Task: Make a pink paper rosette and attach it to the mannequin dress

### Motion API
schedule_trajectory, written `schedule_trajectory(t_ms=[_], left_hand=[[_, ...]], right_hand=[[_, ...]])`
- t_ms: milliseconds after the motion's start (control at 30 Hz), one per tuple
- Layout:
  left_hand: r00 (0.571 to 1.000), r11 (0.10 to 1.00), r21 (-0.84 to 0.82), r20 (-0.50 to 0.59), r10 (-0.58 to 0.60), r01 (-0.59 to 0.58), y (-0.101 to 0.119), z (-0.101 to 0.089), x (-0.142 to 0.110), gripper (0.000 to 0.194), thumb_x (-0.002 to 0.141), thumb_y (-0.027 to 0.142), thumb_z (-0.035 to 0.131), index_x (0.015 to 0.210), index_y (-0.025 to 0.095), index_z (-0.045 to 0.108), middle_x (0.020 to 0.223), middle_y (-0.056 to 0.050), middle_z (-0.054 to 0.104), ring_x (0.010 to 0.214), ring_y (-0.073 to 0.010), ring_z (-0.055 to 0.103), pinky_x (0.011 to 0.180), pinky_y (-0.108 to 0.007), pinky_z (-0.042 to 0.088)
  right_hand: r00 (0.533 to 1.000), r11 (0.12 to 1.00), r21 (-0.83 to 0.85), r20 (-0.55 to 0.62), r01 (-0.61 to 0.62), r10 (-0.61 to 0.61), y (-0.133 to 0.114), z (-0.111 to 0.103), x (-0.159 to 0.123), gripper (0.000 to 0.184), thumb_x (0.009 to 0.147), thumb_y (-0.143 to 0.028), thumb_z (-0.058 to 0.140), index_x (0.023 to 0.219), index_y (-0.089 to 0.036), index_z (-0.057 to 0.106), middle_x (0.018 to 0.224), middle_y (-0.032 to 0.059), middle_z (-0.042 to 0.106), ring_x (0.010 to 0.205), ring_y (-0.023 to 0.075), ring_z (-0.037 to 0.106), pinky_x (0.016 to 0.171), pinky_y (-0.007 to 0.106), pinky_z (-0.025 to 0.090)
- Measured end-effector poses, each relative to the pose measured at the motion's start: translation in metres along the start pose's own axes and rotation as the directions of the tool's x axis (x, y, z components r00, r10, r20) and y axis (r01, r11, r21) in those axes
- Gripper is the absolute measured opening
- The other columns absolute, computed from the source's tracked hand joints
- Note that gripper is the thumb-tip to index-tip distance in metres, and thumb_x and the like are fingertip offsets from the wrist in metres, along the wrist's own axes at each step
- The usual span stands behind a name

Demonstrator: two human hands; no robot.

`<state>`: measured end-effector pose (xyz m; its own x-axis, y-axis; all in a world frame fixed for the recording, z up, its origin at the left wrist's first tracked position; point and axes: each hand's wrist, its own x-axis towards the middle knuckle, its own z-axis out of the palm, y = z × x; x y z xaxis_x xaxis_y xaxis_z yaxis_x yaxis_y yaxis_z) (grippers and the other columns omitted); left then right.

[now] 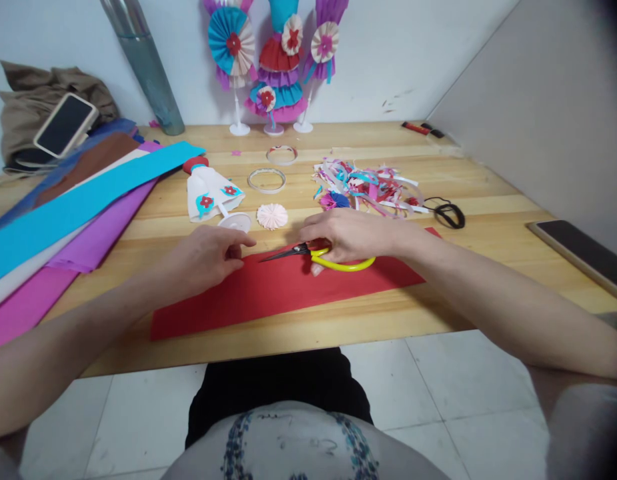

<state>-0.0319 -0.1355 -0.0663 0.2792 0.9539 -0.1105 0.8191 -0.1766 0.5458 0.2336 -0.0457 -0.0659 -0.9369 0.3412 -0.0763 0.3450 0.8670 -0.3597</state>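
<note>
A long red paper sheet (pixel 268 293) lies across the wooden table (pixel 488 200) in front of me. My right hand (pixel 345 235) is closed round the yellow handles of a pair of scissors (pixel 315 256) whose dark blades point left over the sheet. My left hand (pixel 208 257) rests on the sheet's upper edge with its fingers curled and pressed on the paper, just left of the blade tips. Behind my left hand a white paper-dress figure (pixel 211 193) lies on its side, and a small pink pleated rosette (pixel 272 216) sits beside it.
Long paper sheets in blue, purple, white and magenta (pixel 73 227) lie at the left. Two tape rings (pixel 267 180), a heap of paper scraps (pixel 368 187), black bands (pixel 451 215) and a phone (pixel 583 257) are on the table. Three paper-dress figures (pixel 275 60) stand at the wall.
</note>
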Motion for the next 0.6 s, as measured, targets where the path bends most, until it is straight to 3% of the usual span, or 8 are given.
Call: schedule_trajectory(t_ms=[200,600], left_hand=[[1.000,1.000,0.017,-0.001,0.001,-0.001,0.0015,-0.0003,-0.0003,0.037,0.080,0.018,0.059,0.112,0.018,0.077,0.077,-0.002,0.071,0.068,-0.0165,0.062,0.067,-0.030,0.048],[1.000,0.999,0.034,0.012,-0.016,0.016,0.0003,-0.0004,-0.0012,0.040,0.080,0.018,0.059,0.116,0.017,0.076,0.079,-0.004,0.072,0.071,-0.0192,0.065,0.069,-0.032,0.048]], right_hand=[[0.998,0.998,0.058,0.054,0.011,-0.014,-0.0002,-0.0035,0.0004,0.031,0.094,-0.024,0.059,0.122,-0.015,0.070,0.093,0.0079,0.075,0.081,0.0194,0.065,0.068,0.028,0.041],[0.999,0.998,0.057,0.028,-0.017,0.015,0.0022,-0.0004,0.0005,0.027,0.090,-0.018,0.060,0.113,-0.019,0.074,0.089,0.0039,0.077,0.076,0.0173,0.065,0.065,0.027,0.040]])
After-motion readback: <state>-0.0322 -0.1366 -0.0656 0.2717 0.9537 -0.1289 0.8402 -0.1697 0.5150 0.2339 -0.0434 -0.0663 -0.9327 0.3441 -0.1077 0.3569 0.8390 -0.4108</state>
